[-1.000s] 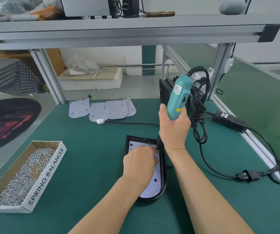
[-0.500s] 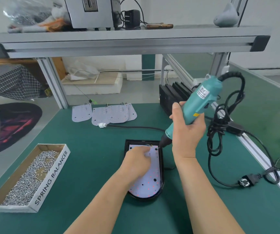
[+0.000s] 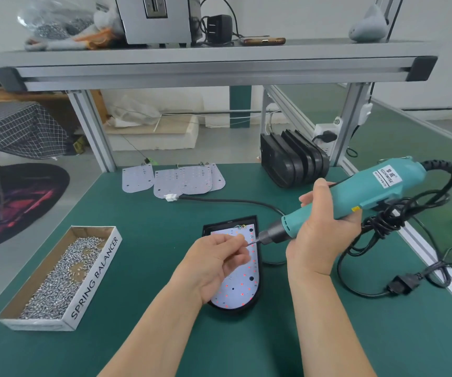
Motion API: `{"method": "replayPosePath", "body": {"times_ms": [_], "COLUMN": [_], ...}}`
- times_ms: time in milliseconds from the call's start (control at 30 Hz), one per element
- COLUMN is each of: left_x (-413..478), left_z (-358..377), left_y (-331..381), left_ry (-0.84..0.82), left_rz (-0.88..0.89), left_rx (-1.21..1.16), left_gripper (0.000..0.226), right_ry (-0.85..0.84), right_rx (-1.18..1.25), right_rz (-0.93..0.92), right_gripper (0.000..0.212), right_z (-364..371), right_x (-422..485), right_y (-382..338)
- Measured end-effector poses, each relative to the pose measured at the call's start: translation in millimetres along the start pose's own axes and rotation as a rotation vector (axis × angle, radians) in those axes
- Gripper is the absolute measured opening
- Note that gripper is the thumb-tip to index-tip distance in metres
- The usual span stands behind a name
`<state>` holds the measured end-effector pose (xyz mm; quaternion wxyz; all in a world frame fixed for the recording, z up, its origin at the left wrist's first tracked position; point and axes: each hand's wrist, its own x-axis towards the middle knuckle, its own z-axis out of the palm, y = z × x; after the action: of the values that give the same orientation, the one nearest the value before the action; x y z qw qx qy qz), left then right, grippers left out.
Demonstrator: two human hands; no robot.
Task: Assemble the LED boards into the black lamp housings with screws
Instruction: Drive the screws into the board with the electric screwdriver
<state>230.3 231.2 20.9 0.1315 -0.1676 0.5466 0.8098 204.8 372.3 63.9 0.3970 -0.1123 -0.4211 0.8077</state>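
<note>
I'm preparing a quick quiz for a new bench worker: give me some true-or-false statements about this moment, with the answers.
1. The right hand grips the teal electric screwdriver. True.
2. The screwdriver stands upright on the white LED board. False: it is tilted almost level, and the left hand pinches its bit over the board.
3. The board sits inside the black plastic lamp housing. True.
4. The cardboard box of silver screws is right of the housing. False: it is on the left.
5. Spare white LED boards lie near the green table's far edge. True.
</note>
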Motion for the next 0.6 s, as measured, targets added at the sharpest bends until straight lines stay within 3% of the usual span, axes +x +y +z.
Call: {"method": "replayPosePath", "body": {"times_ms": [233,600], "left_x": [-9.0,-16.3], "left_z": [-3.9,3.2], "left_y": [-1.5,-6.3], "left_ry": [-0.057,-0.069], "left_rz": [-0.156,-0.264], "left_rx": [-0.391,-0.423], "left_gripper": [0.012,0.009], "right_ry": [0.009,0.014], "right_rx": [0.021,0.03], "right_rz": [-0.005,-0.027], "right_gripper": [0.011,0.013], "right_z": [-2.6,-3.6], "right_x": [-6.6,-7.9], "right_y": [-11.4,-18.9]}}
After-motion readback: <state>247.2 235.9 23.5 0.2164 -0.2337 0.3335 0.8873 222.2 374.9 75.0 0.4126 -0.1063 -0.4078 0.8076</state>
